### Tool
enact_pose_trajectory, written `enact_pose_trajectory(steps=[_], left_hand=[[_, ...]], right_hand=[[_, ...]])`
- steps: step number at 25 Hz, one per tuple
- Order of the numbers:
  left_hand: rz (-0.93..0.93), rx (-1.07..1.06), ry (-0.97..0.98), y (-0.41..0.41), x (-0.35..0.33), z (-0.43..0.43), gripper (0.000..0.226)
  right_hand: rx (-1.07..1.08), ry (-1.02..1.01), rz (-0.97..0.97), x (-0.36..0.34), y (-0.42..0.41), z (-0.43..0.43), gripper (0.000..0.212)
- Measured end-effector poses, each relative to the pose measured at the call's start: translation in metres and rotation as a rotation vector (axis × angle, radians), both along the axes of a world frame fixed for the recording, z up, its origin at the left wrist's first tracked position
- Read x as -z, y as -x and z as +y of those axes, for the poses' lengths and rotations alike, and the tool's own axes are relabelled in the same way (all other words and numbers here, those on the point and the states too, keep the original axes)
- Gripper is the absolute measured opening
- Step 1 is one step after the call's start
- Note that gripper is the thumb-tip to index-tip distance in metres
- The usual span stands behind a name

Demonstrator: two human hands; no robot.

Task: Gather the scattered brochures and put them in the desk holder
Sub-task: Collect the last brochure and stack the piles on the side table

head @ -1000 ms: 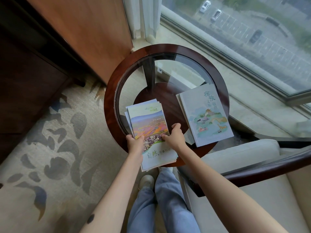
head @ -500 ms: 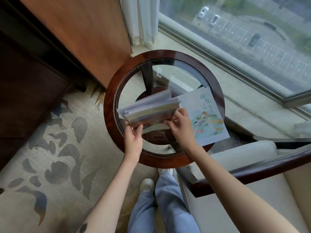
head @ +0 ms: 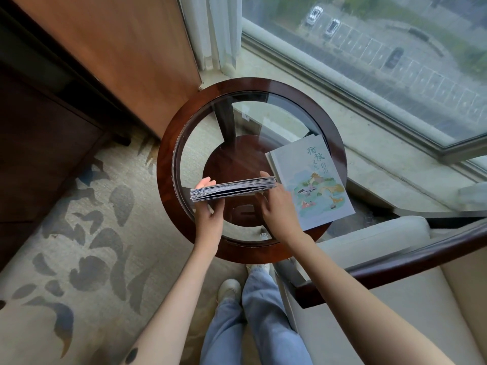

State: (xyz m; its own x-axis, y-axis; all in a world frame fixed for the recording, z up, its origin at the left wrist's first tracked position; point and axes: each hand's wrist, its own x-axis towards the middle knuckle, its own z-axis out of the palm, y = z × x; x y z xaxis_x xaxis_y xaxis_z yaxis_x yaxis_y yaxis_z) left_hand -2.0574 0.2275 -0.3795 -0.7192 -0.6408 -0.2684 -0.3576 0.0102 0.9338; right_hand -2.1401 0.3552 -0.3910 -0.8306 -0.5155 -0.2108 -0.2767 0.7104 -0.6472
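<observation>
I see left hand (head: 209,219) and right hand (head: 279,209) curled round the thin paper brochure stack (head: 233,189), round wood-rimmed glass table (head: 164,159), flat booklet (head: 313,180) beside

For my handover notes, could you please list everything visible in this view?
round table: one, dark wood rim, glass top, beside the window
stack of brochures: one, grey edges, held edge-on above the table
booklet: one, pale blue, flat on the table's right side
armchair: one, cream, lower right
carpet: one, beige and grey, left
cabinet: one, brown wood, upper left
curtain: one, white, top centre
left hand: one, grips the stack's left end
right hand: one, grips the stack's right end
</observation>
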Motion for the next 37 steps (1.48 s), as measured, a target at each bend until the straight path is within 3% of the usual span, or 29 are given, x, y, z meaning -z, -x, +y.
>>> enact_pose_trajectory(steps=[3, 6, 15, 21, 29, 33, 37], left_hand=[[-0.16, 0.011, 0.031, 0.005, 0.002, -0.008, 0.026], [-0.247, 0.033, 0.129, 0.015, 0.0, -0.002, 0.031], [-0.553, 0.288, 0.014, 0.094, 0.006, 0.092, 0.033], [-0.685, 0.289, 0.031, 0.125, 0.016, 0.133, 0.034], [-0.751, 0.179, 0.136, 0.123, 0.017, 0.141, 0.048], [-0.753, 0.048, -0.074, 0.129, 0.018, 0.14, 0.07], [-0.717, -0.08, -0.237, 0.133, 0.02, 0.144, 0.072]], right_hand=[[0.065, 0.063, -0.016, -0.001, 0.004, -0.002, 0.022], [0.163, 0.078, -0.025, -0.005, 0.016, 0.004, 0.014], [0.205, -0.372, -0.186, -0.006, 0.085, 0.102, 0.019], [0.194, -0.571, -0.149, 0.005, 0.109, 0.123, 0.021], [0.227, -0.508, -0.138, 0.012, 0.107, 0.121, 0.02], [0.24, -0.445, -0.184, 0.015, 0.111, 0.119, 0.024], [0.302, -0.377, -0.197, 0.018, 0.111, 0.113, 0.024]])
